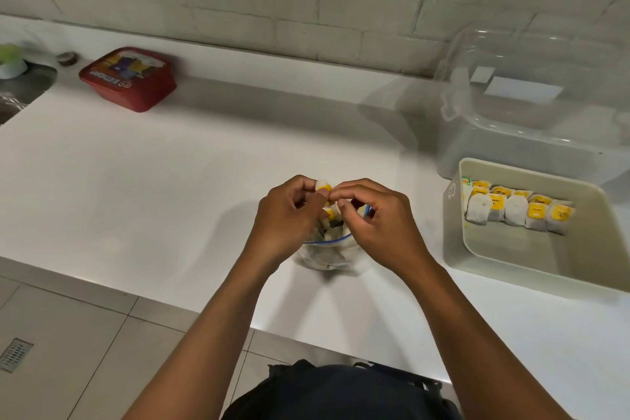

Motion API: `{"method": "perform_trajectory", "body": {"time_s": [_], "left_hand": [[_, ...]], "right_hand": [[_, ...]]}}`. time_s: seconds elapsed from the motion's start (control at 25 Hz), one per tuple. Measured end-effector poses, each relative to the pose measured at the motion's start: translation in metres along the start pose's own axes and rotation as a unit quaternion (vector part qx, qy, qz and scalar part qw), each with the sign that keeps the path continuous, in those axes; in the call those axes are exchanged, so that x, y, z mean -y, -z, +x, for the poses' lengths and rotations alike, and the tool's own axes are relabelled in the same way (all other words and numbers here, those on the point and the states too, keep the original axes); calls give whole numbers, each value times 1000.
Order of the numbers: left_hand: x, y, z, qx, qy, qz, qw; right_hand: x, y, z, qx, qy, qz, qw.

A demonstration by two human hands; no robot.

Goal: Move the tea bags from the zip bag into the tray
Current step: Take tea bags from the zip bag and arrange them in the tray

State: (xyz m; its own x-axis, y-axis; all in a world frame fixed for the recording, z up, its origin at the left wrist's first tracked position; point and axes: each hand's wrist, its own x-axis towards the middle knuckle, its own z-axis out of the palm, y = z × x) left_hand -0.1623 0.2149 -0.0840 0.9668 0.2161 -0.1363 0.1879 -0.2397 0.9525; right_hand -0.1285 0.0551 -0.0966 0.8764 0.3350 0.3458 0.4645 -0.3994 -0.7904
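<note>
Tea bag pinched above the zip bag
Left hand point(286, 218) and right hand point(373, 220) together pinch a yellow-tagged tea bag point(323, 185) over the zip bag point(327, 251); tray point(511, 266) nearby.

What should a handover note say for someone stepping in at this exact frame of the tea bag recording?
Left hand: fingers curled, pinching a yellow-tagged tea bag above the zip bag.
Right hand: fingertips pinching at the same tea bag; a blue-edged part of the zip bag shows by its fingers.
Zip bag sits on the white counter under both hands, with tea bags inside.
Tray stands to the right and holds a row of tea bags along its far side.
Done: one row is in the tray.
Left: place the held tea bag in the tray, then empty the zip bag.
</note>
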Motion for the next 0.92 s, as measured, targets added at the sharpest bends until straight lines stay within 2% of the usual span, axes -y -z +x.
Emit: {"method": "perform_trajectory", "body": {"time_s": [0.08,0.16,0.28,0.44,0.56,0.64,0.76,0.92], "left_hand": [[3,9,1,-8,0,32,999],[6,22,2,-39,1,70,997],[10,42,1,-41,-2,136,990],[12,46,-10,-6,-32,181,983],[14,44,-17,4,-55,181,982],[16,44,-19,4,-57,192,980],[17,45,-21,1,-56,212,976],[11,42,-22,19,-50,210,976]], "right_hand": [[-1,3,0,-5,-87,55,995],[-5,3,5,51,-152,1,987],[-16,-16,16,181,-144,-150,961],[-28,-49,32,220,-185,-298,911],[-30,-61,29,211,-179,-377,884],[-27,-60,28,200,-187,-369,888],[-23,-42,29,184,-242,-279,911],[-19,-13,30,129,-233,-208,941]]}}
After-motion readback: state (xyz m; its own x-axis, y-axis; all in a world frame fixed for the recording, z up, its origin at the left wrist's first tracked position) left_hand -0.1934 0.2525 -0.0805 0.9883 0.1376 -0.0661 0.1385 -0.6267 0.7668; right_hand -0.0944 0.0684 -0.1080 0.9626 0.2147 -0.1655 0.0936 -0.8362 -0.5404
